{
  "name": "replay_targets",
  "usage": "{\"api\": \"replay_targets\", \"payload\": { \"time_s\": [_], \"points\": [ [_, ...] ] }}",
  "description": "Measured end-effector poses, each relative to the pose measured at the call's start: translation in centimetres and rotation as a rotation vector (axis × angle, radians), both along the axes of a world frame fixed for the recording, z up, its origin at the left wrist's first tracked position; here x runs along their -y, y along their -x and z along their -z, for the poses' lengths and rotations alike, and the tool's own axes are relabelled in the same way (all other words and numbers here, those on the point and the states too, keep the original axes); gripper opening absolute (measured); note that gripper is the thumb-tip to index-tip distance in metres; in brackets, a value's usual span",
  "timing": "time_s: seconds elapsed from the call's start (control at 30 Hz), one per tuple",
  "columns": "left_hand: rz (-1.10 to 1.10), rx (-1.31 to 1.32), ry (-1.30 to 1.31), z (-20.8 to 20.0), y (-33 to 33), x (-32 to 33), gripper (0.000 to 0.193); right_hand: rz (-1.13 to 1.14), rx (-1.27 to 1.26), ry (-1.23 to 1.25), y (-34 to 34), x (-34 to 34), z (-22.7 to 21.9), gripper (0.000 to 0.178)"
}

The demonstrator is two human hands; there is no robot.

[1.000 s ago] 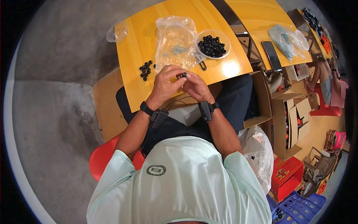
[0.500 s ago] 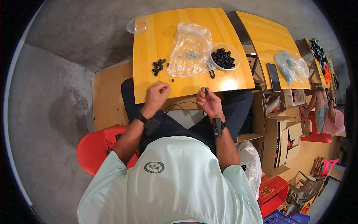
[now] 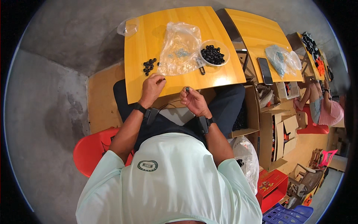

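Observation:
Between the thumb and fingers of my right hand [image 3: 195,102] a small black cylindrical piece [image 3: 187,89] stands upright, near the table's front edge. My left hand [image 3: 152,89] reaches over that edge with its fingertips pinched at a small dark round piece [image 3: 164,78], mostly hidden by the fingers. Just beyond it lies a loose group of black ring-like pieces [image 3: 149,66]. A clear plastic bag [image 3: 175,41] with small silvery parts [image 3: 181,53] on it lies mid-table. To its right, a clear round tub [image 3: 226,56] holds many black pieces.
The yellow table [image 3: 149,33] has a clear container [image 3: 127,28] at its far left corner and a small black tool [image 3: 202,70] by the tub. A second table [image 3: 253,26] at the right bears a phone [image 3: 264,71] and a bag. Cardboard boxes [image 3: 265,142] stand to my right.
My left hand has moved forward onto the table, to the loose small piece in front of the bag. My right hand keeps its black piece. The whole view has shifted slightly.

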State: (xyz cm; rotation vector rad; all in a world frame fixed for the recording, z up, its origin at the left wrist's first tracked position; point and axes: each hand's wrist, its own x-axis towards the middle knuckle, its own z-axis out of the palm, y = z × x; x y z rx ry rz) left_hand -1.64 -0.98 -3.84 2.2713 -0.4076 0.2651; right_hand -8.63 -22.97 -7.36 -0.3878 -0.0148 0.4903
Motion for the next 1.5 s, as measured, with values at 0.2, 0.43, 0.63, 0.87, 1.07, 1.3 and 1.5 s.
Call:
{"api": "replay_targets", "payload": {
  "time_s": [0.2,0.43,0.63,0.87,1.07,1.3,1.5],
  "points": [
    [0.213,-0.375,0.379,-3.0,4.6,3.9,0.016,0.006,0.034,0.018,0.5,-0.3,-0.5,0.024],
    [0.331,-0.202,0.210,-5.5,4.5,5.2,0.019,0.046,0.037,0.049,0.8,-0.1,-0.3,0.024],
    [0.376,-0.137,0.134,-5.8,4.6,5.1,0.021,0.042,0.046,0.047,0.7,-0.1,0.0,0.024],
    [0.360,-0.108,0.172,-5.0,4.8,5.2,0.020,0.046,0.062,0.021,0.6,-0.1,0.2,0.024],
    [0.318,-0.106,0.205,-5.2,4.4,5.4,0.013,0.030,0.069,0.011,0.6,-0.4,-0.1,0.024],
    [0.226,-0.109,0.257,-4.1,4.8,6.0,0.012,0.138,-0.012,-0.002,0.5,-0.6,0.4,0.022],
    [0.204,-0.035,0.248,-4.1,5.2,5.9,0.010,0.157,0.021,0.028,0.4,-0.8,0.5,0.022]
  ]
}}
